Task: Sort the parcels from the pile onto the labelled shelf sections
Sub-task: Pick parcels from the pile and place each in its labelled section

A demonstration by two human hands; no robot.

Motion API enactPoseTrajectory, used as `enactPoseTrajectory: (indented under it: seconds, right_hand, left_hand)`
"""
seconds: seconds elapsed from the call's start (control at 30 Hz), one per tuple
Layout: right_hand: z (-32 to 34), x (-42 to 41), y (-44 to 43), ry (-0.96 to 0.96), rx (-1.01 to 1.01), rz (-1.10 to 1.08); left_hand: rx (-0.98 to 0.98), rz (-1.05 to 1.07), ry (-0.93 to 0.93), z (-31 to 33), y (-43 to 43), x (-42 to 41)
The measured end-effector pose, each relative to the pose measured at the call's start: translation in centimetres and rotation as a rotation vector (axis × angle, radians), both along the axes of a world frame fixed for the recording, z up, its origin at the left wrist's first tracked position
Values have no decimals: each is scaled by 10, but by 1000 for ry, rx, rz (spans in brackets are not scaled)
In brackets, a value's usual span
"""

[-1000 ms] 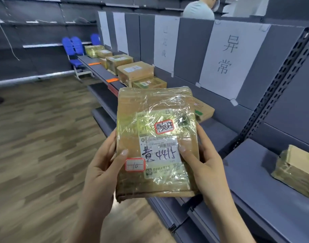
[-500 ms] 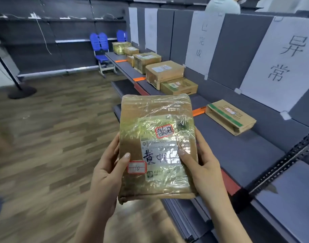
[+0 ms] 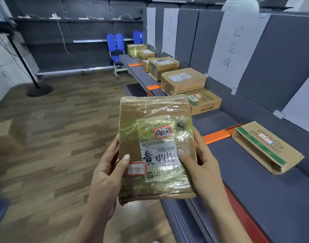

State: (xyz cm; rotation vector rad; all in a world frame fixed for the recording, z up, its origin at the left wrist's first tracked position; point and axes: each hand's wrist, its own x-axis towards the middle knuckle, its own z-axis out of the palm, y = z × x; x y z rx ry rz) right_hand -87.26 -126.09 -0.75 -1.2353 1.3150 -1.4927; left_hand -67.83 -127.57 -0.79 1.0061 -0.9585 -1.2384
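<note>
1. I see the left hand (image 3: pixel 107 174) gripping the taped parcel's left edge, with the thumb curled onto its front.
2. The taped parcel (image 3: pixel 150 120) is held upright between both hands, just beside the grey shelf (image 3: pixel 255 181).
3. The right hand (image 3: pixel 203 165) clasps its right edge, with the thumb on the shipping label (image 3: pixel 159 149).
4. A flat carton (image 3: pixel 266 148) lies on the shelf.

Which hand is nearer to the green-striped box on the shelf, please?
Right. The right hand holds the wrapped parcel on the side facing the green-striped box; the left hand holds its far side.
</note>
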Motion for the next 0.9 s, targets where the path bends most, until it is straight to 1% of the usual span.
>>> enactPoseTrajectory:
  seconds: [0.27, 0.53, 0.67, 0.9]
  right_hand:
    - [5, -17, -99, 13, -5, 65]
    - [-3, -20, -164, 8, 31, 84]
    - [-7, -14, -197, 8, 38, 84]
    - [-13, 18, -274, 6, 27, 59]
  left_hand:
    - [-2, 72, 12, 4, -85, -15]
    - [18, 89, 10, 0, -142, -17]
    - [52, 78, 23, -7, -176, -11]
    - [52, 47, 58, -14, -259, 19]
